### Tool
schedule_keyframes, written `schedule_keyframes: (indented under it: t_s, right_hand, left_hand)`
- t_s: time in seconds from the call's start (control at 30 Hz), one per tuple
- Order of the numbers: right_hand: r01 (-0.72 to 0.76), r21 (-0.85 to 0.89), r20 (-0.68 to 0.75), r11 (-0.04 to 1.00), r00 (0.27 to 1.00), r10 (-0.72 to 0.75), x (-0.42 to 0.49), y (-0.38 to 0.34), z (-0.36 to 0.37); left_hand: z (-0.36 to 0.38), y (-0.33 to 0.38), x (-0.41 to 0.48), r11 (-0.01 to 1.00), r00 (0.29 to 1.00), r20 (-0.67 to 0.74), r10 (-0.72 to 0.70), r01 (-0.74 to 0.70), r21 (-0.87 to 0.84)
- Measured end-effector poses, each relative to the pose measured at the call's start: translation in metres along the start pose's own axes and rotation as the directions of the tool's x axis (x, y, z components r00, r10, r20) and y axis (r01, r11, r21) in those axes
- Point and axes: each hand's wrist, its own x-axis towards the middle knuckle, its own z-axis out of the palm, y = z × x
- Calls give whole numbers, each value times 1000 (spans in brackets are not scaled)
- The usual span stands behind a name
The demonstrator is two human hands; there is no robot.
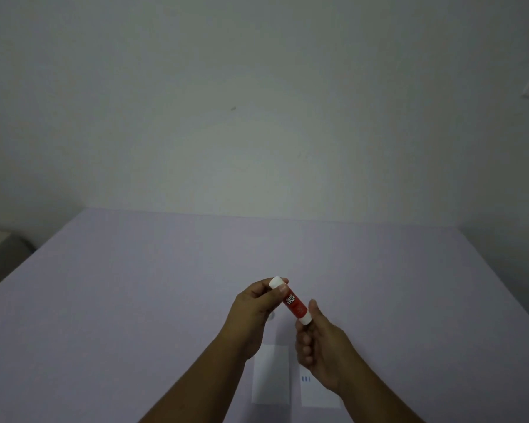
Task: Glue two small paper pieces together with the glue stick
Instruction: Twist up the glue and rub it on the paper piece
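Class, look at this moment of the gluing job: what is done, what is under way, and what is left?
Done: the two paper pieces lie apart on the table, and the glue stick is picked up. Under way: the left hand grips its white cap end while the right hand holds the base, seemingly to uncap it. Left: removing the cap, spreading glue, pressing the pieces together.

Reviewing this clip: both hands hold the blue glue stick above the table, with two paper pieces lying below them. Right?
Not quite. The head view shows the glue stick is red with white ends, not blue. The rest holds: the left hand and right hand hold it above the table, with two paper pieces below.
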Motion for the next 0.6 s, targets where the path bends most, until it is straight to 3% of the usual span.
schedule_keyframes:
  t_s: [0.07, 0.2, 0.43, 0.6]
  right_hand:
    - [14, -41, -7, 999, 1000, -15, -2, 1, 0]
    - [182, -6, -24, 983, 983, -182, -3, -1, -1]
    - [-45, -77, -41, 996, 998, 42, -6, -5, 2]
    - [148, -90, -26, 985, 988, -151, -4, -5, 0]
  left_hand:
    - [0, -1, 1, 1000, 1000, -19, -3, 3, 13]
    - [-2, -2, 2, 999, 999, -50, -17, 15, -48]
    - [2, -1, 5, 999, 999, -22, -31, 30, -14]
    - [-1, -3, 6, 995, 997, -53, -47, 42, -92]
